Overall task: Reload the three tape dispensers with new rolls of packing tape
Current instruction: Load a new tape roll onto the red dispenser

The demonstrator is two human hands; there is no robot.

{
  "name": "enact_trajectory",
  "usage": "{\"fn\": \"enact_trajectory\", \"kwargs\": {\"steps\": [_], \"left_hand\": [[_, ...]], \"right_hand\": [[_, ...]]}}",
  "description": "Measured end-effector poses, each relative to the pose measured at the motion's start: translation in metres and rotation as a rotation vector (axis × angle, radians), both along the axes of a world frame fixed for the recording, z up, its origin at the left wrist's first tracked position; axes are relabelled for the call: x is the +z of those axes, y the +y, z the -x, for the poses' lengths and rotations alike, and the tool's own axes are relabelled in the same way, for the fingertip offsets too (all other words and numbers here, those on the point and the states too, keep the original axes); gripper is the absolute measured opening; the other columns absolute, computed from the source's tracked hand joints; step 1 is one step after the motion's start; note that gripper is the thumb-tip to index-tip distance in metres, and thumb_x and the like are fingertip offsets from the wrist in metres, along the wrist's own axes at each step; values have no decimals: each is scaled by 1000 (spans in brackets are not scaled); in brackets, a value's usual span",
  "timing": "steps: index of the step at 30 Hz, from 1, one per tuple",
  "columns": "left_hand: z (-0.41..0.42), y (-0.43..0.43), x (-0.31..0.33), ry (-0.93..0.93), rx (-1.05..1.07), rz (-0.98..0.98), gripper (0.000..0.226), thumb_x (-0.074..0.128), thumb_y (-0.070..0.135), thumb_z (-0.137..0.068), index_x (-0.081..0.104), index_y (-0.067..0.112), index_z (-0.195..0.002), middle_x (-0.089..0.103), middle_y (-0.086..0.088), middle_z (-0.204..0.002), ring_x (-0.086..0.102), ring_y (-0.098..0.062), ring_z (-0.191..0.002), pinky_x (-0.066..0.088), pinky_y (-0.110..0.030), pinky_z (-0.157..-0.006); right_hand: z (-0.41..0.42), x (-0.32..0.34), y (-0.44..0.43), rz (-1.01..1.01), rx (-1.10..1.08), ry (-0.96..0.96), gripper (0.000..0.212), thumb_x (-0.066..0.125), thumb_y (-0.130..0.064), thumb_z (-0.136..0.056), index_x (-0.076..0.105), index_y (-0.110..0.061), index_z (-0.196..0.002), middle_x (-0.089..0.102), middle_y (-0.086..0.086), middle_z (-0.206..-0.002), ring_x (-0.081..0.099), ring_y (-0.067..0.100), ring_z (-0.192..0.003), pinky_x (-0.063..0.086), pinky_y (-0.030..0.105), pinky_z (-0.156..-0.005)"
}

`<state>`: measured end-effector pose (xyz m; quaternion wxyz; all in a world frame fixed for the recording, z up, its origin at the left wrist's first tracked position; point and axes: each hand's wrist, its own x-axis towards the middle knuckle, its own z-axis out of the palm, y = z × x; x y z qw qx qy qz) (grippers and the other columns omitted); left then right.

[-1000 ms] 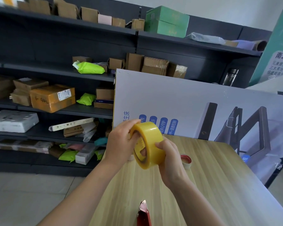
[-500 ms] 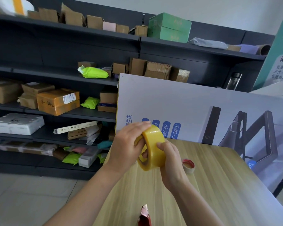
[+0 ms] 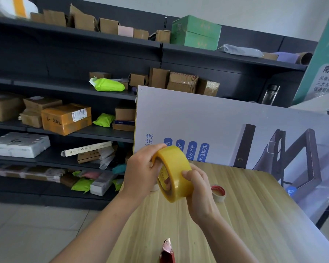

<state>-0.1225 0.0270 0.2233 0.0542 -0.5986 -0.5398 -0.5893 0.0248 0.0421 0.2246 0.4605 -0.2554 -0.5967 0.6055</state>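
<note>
I hold a full roll of yellow packing tape (image 3: 176, 168) on edge above the wooden table (image 3: 254, 215). My left hand (image 3: 141, 171) grips its left rim, with fingertips over the top. My right hand (image 3: 198, 186) clasps the right side, thumb on the tape's outer face. A red tape dispenser (image 3: 167, 252) lies at the bottom edge of the view, mostly cut off. A nearly spent roll with a red core (image 3: 218, 192) lies flat on the table just right of my right hand.
A large printed board (image 3: 235, 130) leans upright along the table's far edge. Behind it dark shelving (image 3: 65, 88) holds cardboard boxes and green parcels. Tiled floor (image 3: 36, 234) lies left of the table.
The roll has turned a little in my hands, and my left fingertips now reach over its top. The camera tilted down, so the scene sits lower in the frame.
</note>
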Motion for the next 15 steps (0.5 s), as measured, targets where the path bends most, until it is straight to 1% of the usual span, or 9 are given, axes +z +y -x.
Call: {"fn": "enact_trajectory", "kwargs": {"steps": [2,4,7,9,11,13,15], "left_hand": [[0,-1,3,91,3,-43,29,63,9,-86,67,10,-115,69,-1,-111,64,-16,-104,54,-35,-88],[-1,-1,6,149,1,-87,30,60,11,-86,66,7,-116,69,-5,-114,64,-19,-107,53,-36,-91],[-2,-1,10,169,18,-113,31,57,16,-87,67,6,-114,70,-7,-112,65,-21,-105,54,-38,-88],[-2,-1,10,176,23,-113,31,57,16,-87,67,6,-114,70,-8,-111,65,-22,-104,55,-40,-87],[-2,-1,10,202,16,-114,33,54,19,-88,67,5,-114,70,-9,-111,65,-24,-105,55,-42,-87],[-3,0,10,246,20,-125,34,52,20,-88,67,4,-114,70,-10,-111,66,-26,-104,55,-42,-87],[-3,1,9,267,28,-139,33,53,18,-87,67,4,-113,70,-10,-111,66,-25,-104,54,-39,-88]], "right_hand": [[2,0,1,16,-36,-16,43,60,-43,-55,66,-12,-83,62,6,-78,58,19,-75,48,32,-68],[3,1,1,27,-57,-23,48,59,-44,-56,64,-8,-88,59,12,-86,53,26,-84,43,40,-76],[2,0,1,68,-95,-64,70,60,-48,-55,60,-2,-108,57,24,-107,53,35,-99,44,47,-85],[2,-1,1,121,-111,-72,81,61,-52,-51,57,-6,-118,54,24,-123,53,38,-112,46,52,-95],[1,-2,1,169,-125,-65,80,61,-55,-48,56,-16,-118,54,18,-127,52,36,-118,44,56,-103],[1,-2,1,217,-133,-53,80,61,-55,-45,56,-20,-116,53,17,-129,52,35,-120,42,58,-105],[1,-1,1,246,-148,-34,79,60,-52,-44,59,-20,-116,50,18,-133,50,37,-122,40,60,-106]]}}
